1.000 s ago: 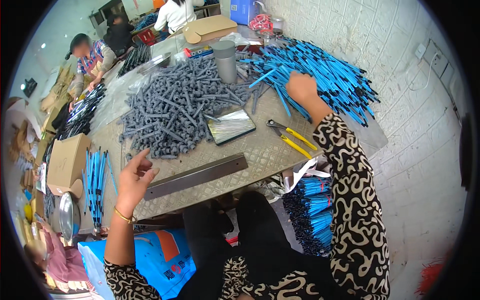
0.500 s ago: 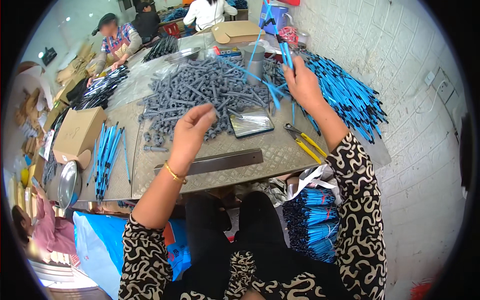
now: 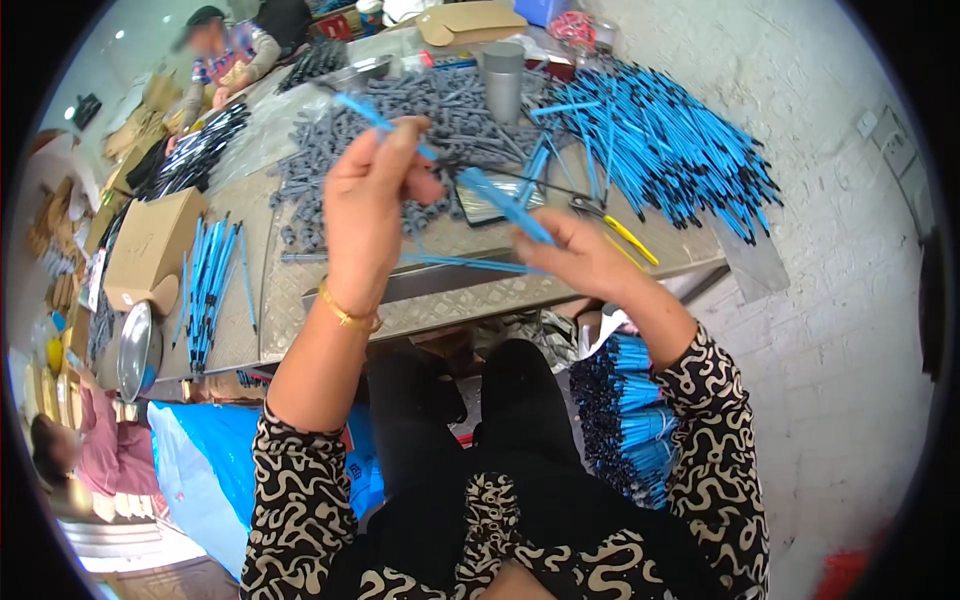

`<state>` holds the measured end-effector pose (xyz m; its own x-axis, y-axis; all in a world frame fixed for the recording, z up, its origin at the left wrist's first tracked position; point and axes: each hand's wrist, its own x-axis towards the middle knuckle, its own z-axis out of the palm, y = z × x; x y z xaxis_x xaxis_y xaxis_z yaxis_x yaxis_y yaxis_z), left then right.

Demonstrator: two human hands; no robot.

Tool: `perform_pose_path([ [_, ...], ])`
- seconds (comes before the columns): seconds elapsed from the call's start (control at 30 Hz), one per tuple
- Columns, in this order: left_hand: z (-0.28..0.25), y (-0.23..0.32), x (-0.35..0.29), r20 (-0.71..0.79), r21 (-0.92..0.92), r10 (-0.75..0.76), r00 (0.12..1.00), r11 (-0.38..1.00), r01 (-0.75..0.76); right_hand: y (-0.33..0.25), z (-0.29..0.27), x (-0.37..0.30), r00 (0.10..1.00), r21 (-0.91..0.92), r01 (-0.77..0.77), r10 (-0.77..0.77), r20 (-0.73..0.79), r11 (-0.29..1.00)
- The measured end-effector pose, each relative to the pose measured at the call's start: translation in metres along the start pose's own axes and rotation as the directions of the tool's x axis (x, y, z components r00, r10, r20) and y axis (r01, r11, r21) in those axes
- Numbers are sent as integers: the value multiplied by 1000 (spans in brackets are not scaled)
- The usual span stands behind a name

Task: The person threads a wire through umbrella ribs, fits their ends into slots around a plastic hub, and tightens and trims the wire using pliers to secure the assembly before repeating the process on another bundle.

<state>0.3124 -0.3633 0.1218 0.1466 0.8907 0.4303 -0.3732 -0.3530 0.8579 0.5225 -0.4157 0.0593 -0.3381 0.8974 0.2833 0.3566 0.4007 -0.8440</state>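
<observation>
My left hand [image 3: 372, 190] is closed in a pinch above the grey plastic parts [image 3: 300, 190], with a blue stick [image 3: 362, 108] running through its fingertips. My right hand [image 3: 590, 258] is closed round several blue sticks [image 3: 505, 205], whose free ends are smeared by motion and point at the left hand. Thin blue lengths [image 3: 465, 262] also stretch leftward from this grip, over a dark metal bar [image 3: 440, 278]. Behind the right hand lie pliers with yellow handles [image 3: 632, 240] and a dark tray of thin metal pins [image 3: 478, 200], partly hidden.
A large heap of blue sticks with black ends [image 3: 670, 150] covers the table's right side. A grey cylinder [image 3: 503, 85] stands beside the grey parts. At left are a cardboard box [image 3: 150, 250], more blue sticks [image 3: 208, 290] and a metal bowl [image 3: 138, 350]. A co-worker [image 3: 225, 60] sits far left.
My right hand has come down and toward me from the far right, bringing the blue sticks. My left hand has risen slightly and now pinches a blue stick.
</observation>
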Motion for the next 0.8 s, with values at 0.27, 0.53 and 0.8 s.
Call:
perform_pose_path([
  [0.27,2,3,-28,-200,-462,-106,974,887,2,-1,42,-55,929,643,-171,340,-147,747],
  [0.53,-20,33,-51,-102,-477,194,976,851,-219,-6,54,-45,857,-190,314,-364,-366,930],
  [0.8,-27,31,-56,557,-786,329,763,506,356,-24,31,-46,954,325,-172,239,-181,930],
])
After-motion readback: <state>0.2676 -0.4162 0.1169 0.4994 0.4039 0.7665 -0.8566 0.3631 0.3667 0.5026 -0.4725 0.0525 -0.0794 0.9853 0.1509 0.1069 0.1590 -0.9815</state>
